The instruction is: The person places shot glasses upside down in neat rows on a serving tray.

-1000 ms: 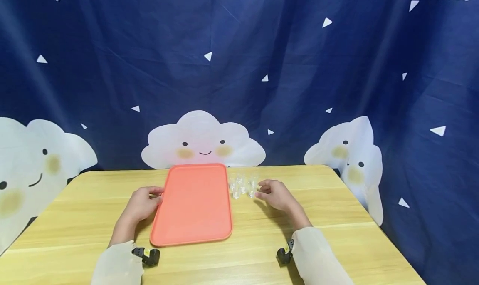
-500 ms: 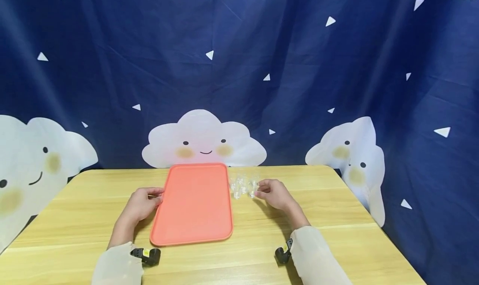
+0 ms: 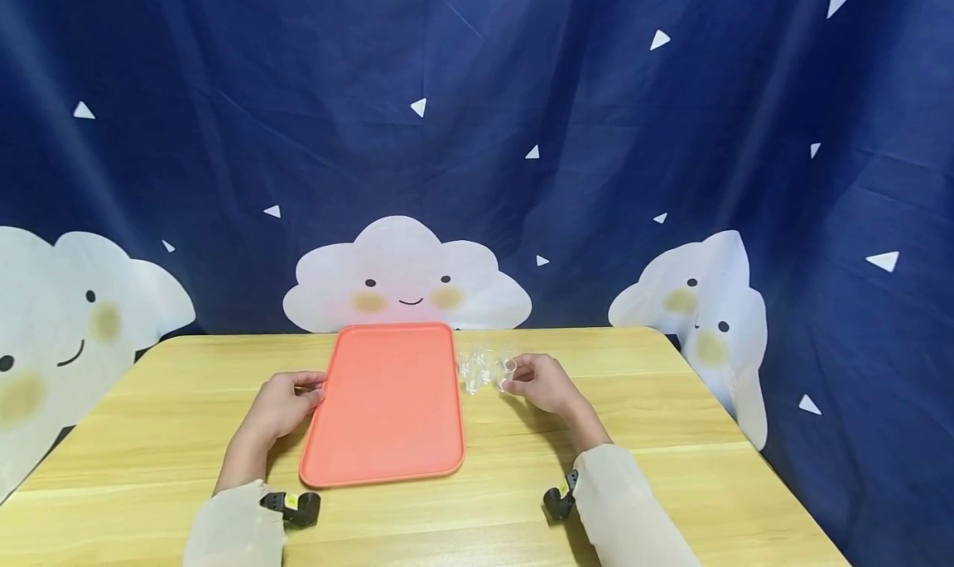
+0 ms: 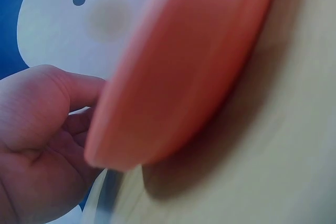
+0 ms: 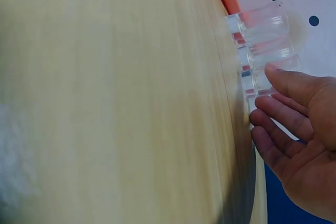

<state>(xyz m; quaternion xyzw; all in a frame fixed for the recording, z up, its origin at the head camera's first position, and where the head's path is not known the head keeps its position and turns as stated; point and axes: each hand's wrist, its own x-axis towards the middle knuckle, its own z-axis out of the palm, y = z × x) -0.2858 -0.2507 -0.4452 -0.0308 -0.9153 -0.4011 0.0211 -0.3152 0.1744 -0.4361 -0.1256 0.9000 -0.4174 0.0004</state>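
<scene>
At a wooden table [image 3: 671, 468], your right hand [image 3: 546, 382] pinches a small clear cup [image 5: 258, 81] between thumb and fingers, right of centre in the head view, beside other clear cups [image 3: 477, 372]. Your left hand [image 3: 279, 406] touches the left rim of an orange tray [image 3: 383, 401] at lower centre; hidden fingertips leave its grip impossible to tell. A cloud-patterned curtain [image 3: 477, 136] fills the upper frame.

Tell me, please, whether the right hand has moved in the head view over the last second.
Yes, slightly: judged against the middle smiling cloud printed on the curtain, the right hand has shifted leftward, toward the coral-coloured tray.
</scene>
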